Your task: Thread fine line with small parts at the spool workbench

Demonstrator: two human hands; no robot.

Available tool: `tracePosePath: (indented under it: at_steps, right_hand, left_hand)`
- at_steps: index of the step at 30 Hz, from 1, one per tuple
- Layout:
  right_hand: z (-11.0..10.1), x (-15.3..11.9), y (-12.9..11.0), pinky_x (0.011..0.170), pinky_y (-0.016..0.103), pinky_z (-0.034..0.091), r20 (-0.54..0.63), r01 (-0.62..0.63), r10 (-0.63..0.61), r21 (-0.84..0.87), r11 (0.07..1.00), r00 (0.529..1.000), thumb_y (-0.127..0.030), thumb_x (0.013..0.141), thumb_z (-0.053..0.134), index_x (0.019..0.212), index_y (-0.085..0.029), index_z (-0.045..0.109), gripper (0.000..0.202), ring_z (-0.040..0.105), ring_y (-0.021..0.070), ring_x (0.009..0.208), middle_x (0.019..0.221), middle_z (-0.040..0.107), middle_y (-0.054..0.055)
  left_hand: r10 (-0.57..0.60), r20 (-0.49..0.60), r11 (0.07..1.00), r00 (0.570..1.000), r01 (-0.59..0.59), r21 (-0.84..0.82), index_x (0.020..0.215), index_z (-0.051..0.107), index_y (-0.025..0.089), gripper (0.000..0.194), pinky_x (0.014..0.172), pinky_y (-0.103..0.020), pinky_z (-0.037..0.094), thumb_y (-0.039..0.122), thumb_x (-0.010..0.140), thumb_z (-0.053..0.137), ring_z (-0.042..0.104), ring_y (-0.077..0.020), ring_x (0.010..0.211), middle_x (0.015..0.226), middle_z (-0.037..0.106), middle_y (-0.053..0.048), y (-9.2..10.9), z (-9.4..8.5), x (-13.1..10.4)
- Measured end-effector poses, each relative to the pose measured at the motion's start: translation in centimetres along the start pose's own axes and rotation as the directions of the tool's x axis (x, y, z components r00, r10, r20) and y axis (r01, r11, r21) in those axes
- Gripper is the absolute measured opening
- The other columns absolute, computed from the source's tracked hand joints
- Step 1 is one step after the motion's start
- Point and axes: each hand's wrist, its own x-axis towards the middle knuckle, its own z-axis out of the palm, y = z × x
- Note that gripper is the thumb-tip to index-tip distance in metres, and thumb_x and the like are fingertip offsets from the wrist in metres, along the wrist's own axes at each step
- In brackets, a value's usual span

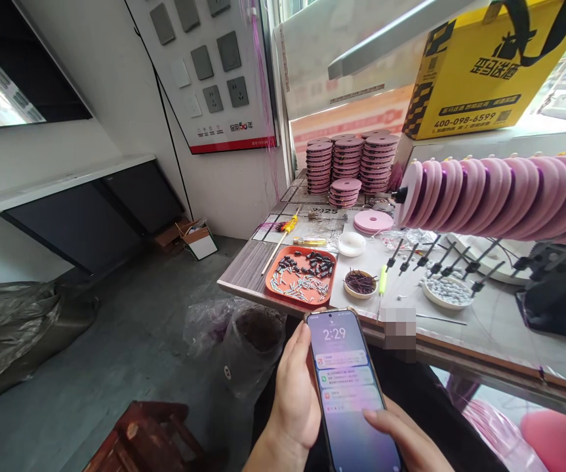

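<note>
Right now we have one tall, dark-edged smartphone (351, 393) in front of us, lit screen up, its long axis running from between 11 and 12 o'clock at the top towards between 5 and 6 at the bottom. Our left hand (296, 387) closes on its edge at 9 o'clock, so the phone lies directly on that palm's right. Our right hand (405, 429) comes in from about 4 o'clock, thumb over the lower screen; its other fingers are hidden, so we cannot tell whether they clasp the case. Both hands are at the phone, with the left reaching higher up its side. Beyond the phone, on the grey wood-grain table (244, 270), we count one orange-red square tray (332, 278) of black and silvery parts at 11 o'clock, one small round dish (361, 296) of dark slender pieces near 12, one yellow-green-handled tool (383, 280) between 12 and 1, and one shallow pale bowl (447, 303) of greyish beads between 1 and 2. Further off we see one short stack of pink discs (345, 193) before at least three tall ones, and one horizontal row of large pink discs (499, 196), too overlapped to count, at 1 o'clock.
</note>
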Motion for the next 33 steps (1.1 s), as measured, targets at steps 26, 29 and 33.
tracePosePath:
  at_steps: [26, 29, 33]
  right_hand:
    - [-1.1, -0.3, 1.0, 0.109, 0.041, 0.026, -0.083, 0.127, -0.129, -0.03, 0.991, 0.988, -0.053, 0.06, 0.081, 0.09, -0.028, 0.074, 0.04, 0.032, 0.0323, 0.13, 0.117, 0.064, 0.001]
    - [-0.7, -0.2, 0.6, 0.106, 0.045, 0.029, -0.047, 0.041, -0.041, -0.019, 0.999, 0.998, -0.054, 0.065, 0.076, 0.1, -0.024, 0.071, 0.046, 0.037, 0.0345, 0.127, 0.12, 0.062, 0.004]
    - [0.0, -0.2, 0.0, 0.108, 0.044, 0.026, -0.035, 0.042, -0.043, -0.039, 0.998, 0.998, -0.054, 0.063, 0.078, 0.104, -0.023, 0.07, 0.052, 0.037, 0.0337, 0.127, 0.124, 0.059, 0.006]
  left_hand:
    - [-0.018, 0.004, 0.997, 1.0, 0.017, 0.07, 0.093, 0.07, 0.012, 0.024, 0.077, -0.028, 0.047, 0.028, 0.086, 0.054, 0.062, -0.0184, 0.083, 0.09, 0.072, -0.007, 0.0, 0.1, -0.1]
    - [-0.056, -0.029, 0.997, 0.998, 0.057, 0.044, 0.094, 0.068, 0.01, 0.025, 0.08, -0.03, 0.045, 0.027, 0.085, 0.054, 0.062, -0.0195, 0.085, 0.093, 0.071, -0.009, 0.0, 0.0, -0.1]
    - [-0.078, -0.14, 0.996, 0.987, 0.082, 0.021, 0.088, 0.068, 0.009, 0.025, 0.076, -0.031, 0.045, 0.03, 0.082, 0.057, 0.062, -0.0192, 0.075, 0.081, 0.071, -0.009, -0.1, -0.3, 0.1]
